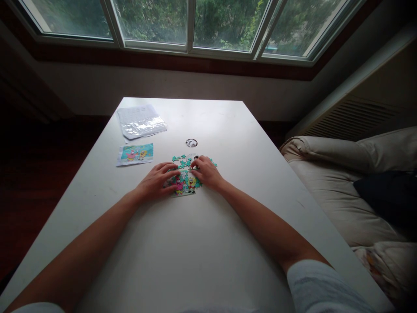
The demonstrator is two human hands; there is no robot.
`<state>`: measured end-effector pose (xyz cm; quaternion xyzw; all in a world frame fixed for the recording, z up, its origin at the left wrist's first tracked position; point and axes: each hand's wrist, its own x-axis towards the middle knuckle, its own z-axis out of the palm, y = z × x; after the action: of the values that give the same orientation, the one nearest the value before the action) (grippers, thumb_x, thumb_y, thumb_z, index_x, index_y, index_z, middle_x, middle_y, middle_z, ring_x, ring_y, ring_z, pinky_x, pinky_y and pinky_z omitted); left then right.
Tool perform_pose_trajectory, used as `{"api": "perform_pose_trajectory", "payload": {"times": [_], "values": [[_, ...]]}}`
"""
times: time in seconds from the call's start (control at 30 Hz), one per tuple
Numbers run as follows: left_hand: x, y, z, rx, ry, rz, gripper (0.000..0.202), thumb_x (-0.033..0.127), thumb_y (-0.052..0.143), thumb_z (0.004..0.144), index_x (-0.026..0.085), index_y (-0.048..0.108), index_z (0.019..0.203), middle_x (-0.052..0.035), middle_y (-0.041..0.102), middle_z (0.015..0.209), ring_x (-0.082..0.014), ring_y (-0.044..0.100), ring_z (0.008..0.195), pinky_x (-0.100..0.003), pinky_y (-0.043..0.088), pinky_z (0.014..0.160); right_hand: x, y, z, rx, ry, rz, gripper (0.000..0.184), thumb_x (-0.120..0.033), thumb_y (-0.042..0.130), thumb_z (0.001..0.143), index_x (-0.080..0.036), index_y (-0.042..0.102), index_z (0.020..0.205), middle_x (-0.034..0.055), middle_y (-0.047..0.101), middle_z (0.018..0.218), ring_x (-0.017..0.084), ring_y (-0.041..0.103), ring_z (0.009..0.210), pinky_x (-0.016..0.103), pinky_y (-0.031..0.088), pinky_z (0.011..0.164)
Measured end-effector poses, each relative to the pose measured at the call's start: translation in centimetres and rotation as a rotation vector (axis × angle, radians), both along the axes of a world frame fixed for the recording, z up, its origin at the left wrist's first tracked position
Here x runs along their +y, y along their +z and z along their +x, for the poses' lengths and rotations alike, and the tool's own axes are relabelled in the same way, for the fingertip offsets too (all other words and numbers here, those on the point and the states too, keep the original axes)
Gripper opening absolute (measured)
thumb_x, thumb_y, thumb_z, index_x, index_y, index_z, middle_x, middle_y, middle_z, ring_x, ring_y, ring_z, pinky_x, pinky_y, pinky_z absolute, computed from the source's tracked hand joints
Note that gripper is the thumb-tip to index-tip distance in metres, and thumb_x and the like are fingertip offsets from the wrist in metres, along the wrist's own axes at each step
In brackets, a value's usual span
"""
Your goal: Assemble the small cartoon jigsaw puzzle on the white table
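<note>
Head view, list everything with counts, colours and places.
puzzle: one, multicoloured, between the hands
loose pieces: several, teal, beyond the puzzle
picture sheet: one, bluish, left of the puzzle
plastic packet: one, clear, table's far left
round item: one, whitish, beyond the pieces
table: one, white, centre
window: one, pale-framed, beyond the table
slatted panel: one, brownish, right
sofa: one, beige, right
unclear item: one, dark, on the sofa
floor: one, reddish, left
left hand: one, at the puzzle
right hand: one, at the pieces
sleeves: two, grey, bottom corners
</note>
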<state>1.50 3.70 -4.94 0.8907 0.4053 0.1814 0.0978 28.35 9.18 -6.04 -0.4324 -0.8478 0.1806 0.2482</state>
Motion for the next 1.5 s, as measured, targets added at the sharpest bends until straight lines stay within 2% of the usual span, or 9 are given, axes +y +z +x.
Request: {"api": "perform_pose_trajectory", "payload": {"times": [0.13,0.23,0.37,0.57,0.7,0.8,0.97,1.13,1.5], "values": [[-0.4,0.3,0.4,0.012,-0.013,0.011,0.058,0.051,0.066,0.091,0.033,0.051,0.145,-0.0075,0.047,0.154,-0.0321,0.039,0.144,-0.054,0.035,0.12,-0.1,0.7,0.4,0.115,0.015,-0.036,0.004,-0.02,0.067,0.087,-0.019,0.065,0.09,0.0031,0.065,0.092,0.016,0.054,0.093,0.029,0.041,0.086],[-0.7,0.5,0.9,0.012,-0.063,0.008,0.055,0.048,0.067,0.091,0.035,0.054,0.142,-0.0061,0.047,0.154,-0.032,0.038,0.144,-0.054,0.034,0.121,-0.1,1.7,1.0,0.209,0.105,-0.166,0.009,-0.027,0.065,0.089,-0.018,0.065,0.09,0.0001,0.066,0.085,0.011,0.055,0.078,0.024,0.041,0.076],[-0.7,0.5,0.9,-0.001,-0.066,-0.009,0.048,0.042,0.066,0.091,0.035,0.058,0.138,-0.0051,0.051,0.15,-0.0309,0.039,0.144,-0.052,0.035,0.121,-0.5,3.2,1.4,0.179,0.193,-0.356,0.016,-0.032,0.068,0.086,-0.017,0.064,0.086,-0.0022,0.064,0.075,0.008,0.052,0.067,0.021,0.037,0.065],[-0.7,0.4,0.7,-0.002,-0.043,-0.022,0.05,0.034,0.065,0.09,0.034,0.057,0.139,-0.0043,0.053,0.148,-0.0301,0.04,0.143,-0.052,0.034,0.122,-2.6,4.6,1.5,0.16,0.144,-0.353,0.014,-0.03,0.067,0.086,-0.017,0.067,0.086,-0.0016,0.065,0.075,0.008,0.051,0.067,0.02,0.037,0.064],[-0.7,0.4,0.7,0.0,-0.037,-0.026,0.049,0.033,0.063,0.09,0.034,0.058,0.139,-0.0031,0.051,0.15,-0.0294,0.039,0.144,-0.051,0.033,0.123,-5.0,3.8,2.1,0.16,0.077,-0.354,0.01,-0.027,0.066,0.087,-0.017,0.068,0.086,-0.0027,0.065,0.073,0.007,0.05,0.066,0.019,0.037,0.065],[-0.6,0.3,0.7,-0.001,-0.041,-0.033,0.048,0.038,0.064,0.091,0.034,0.058,0.138,-0.0032,0.051,0.15,-0.03,0.039,0.144,-0.052,0.034,0.122,-6.5,2.6,2.3,0.211,0.019,-0.377,0.01,-0.028,0.067,0.087,-0.017,0.068,0.086,-0.0028,0.065,0.074,0.006,0.048,0.063,0.019,0.037,0.063],[-0.6,0.3,0.8,0.025,-0.038,-0.034,0.049,0.049,0.062,0.093,0.033,0.057,0.139,-0.0045,0.05,0.152,-0.0304,0.039,0.144,-0.052,0.033,0.121,-7.0,1.3,1.6,0.213,-0.069,-0.303,0.008,-0.026,0.07,0.085,-0.018,0.069,0.086,-0.0014,0.065,0.078,0.008,0.051,0.069,0.021,0.038,0.067],[-0.6,0.2,1.0,0.031,-0.035,-0.02,0.049,0.047,0.063,0.093,0.032,0.056,0.139,-0.005,0.05,0.151,-0.0298,0.04,0.143,-0.052,0.033,0.121,-6.9,1.1,1.3,0.138,-0.06,-0.234,0.001,-0.021,0.069,0.086,-0.019,0.069,0.086,-0.0006,0.061,0.077,0.011,0.052,0.076,0.022,0.035,0.071],[-0.6,0.1,1.1,0.034,-0.035,-0.032,0.05,0.047,0.062,0.093,0.032,0.056,0.14,-0.0054,0.051,0.151,-0.0296,0.04,0.143,-0.051,0.033,0.122,-7.2,0.6,1.0,0.032,0.004,-0.04,0.006,-0.019,0.064,0.091,-0.019,0.065,0.086,0.0033,0.061,0.087,0.015,0.05,0.087,0.025,0.037,0.078]]}}
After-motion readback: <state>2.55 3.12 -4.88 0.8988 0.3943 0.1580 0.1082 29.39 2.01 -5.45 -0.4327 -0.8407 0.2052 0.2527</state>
